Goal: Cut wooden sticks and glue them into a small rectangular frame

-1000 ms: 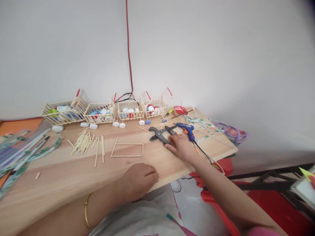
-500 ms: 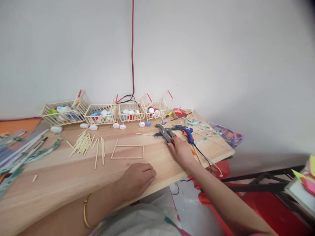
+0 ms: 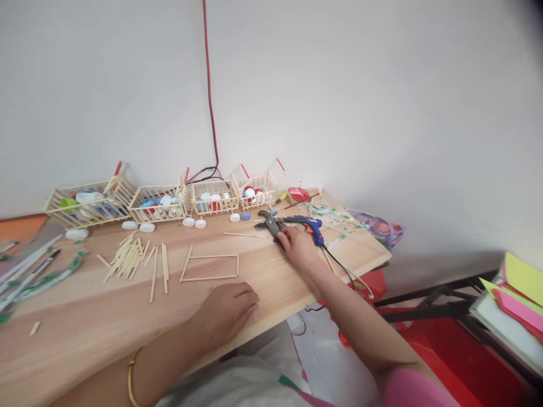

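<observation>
My right hand is closed over the handles of a grey and black cutter with curved jaws. Just beyond it lies a blue and black glue gun with an orange trigger. My left hand rests near the table's front edge, fingers bent and pressed together; anything under them is hidden. Ahead of it, thin wooden sticks form a rectangle, with one slanted stick at its left end. Left of this frame are a few longer sticks and a pile of short sticks.
Along the wall stand several stick-built carts filled with bottle caps, with white cap wheels. A red dish and yellow-handled tool sit at the back right. The glue gun's black cord runs over the table edge. Plastic strips lie far left.
The view has shifted right, so the table things appear further left. My right hand has moved further over the cutter's handles, covering their orange parts. My left hand stays resting on the table.
</observation>
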Demonstrator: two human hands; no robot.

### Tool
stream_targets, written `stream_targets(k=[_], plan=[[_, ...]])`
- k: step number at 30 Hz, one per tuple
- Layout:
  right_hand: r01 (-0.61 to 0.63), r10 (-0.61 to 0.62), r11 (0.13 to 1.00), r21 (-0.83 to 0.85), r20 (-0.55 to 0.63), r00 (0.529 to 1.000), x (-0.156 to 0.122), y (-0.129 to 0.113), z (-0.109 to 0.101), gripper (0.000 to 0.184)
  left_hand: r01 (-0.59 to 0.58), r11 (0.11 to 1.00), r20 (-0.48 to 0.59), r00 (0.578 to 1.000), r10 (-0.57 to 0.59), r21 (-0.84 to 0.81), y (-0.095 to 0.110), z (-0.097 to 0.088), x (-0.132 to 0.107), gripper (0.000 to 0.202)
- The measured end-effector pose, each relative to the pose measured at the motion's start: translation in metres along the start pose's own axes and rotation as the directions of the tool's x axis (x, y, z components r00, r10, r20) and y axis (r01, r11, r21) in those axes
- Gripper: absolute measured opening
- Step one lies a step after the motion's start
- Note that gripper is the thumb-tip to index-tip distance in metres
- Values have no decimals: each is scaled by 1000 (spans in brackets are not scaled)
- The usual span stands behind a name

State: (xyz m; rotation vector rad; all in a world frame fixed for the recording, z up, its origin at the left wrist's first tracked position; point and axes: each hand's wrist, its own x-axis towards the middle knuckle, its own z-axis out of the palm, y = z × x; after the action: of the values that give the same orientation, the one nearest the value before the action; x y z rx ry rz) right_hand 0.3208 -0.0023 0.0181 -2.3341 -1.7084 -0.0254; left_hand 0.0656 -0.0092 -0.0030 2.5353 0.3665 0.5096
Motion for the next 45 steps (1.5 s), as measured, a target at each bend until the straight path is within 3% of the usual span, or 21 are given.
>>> stream_targets(k=[5,8,14,18,23,29,30,32,33,35,38,40,42,45], plan=[[-282,278,958,-39,-95,956,14,44,-16,40,-25,1000,-19,1000,25,14,0,0,-1,21],[-405,402,913,-43,-57,914,20,69,-18,47,-39,999,-19,999,40,15,0,0,0,20],[-418,414,904,93,60,908,23,95,-15,27,-51,998,-65,996,53,38,1,0,-1,20],[-424,443,873,242,-29,896,20,103,-27,21,-45,998,-45,998,47,47,3,-2,0,22],[-369,485,786,495,-126,865,2,103,-58,19,-49,997,-49,997,52,60,2,-1,0,23],[-198,300,557,806,27,954,-40,72,-88,24,-61,995,-69,995,66,77,1,-2,0,22],[-176,245,487,855,60,968,-48,66,-92,24,-62,995,-69,995,68,82,2,-2,0,22],[-159,107,219,963,138,985,-61,53,-99,26,-65,994,-73,995,72,91,2,-2,1,22],[-159,58,124,979,153,987,-66,47,-102,27,-65,993,-74,995,72,97,3,-1,1,22],[-146,0,35,989,147,989,-75,38,-111,29,-58,992,-76,995,66,110,4,-1,0,22],[-71,-39,79,994,74,996,-84,29,-125,31,-46,991,-73,996,55,126,5,-1,-1,22],[32,-53,196,980,-22,998,-89,24,-134,35,-50,990,-76,995,60,128,5,-2,-1,23],[134,-74,420,898,-113,991,-92,19,-141,37,-55,990,-84,994,66,126,6,-3,0,23],[201,-116,765,612,-176,978,-92,7,-142,24,-45,993,-102,993,56,106,7,-5,1,25]])
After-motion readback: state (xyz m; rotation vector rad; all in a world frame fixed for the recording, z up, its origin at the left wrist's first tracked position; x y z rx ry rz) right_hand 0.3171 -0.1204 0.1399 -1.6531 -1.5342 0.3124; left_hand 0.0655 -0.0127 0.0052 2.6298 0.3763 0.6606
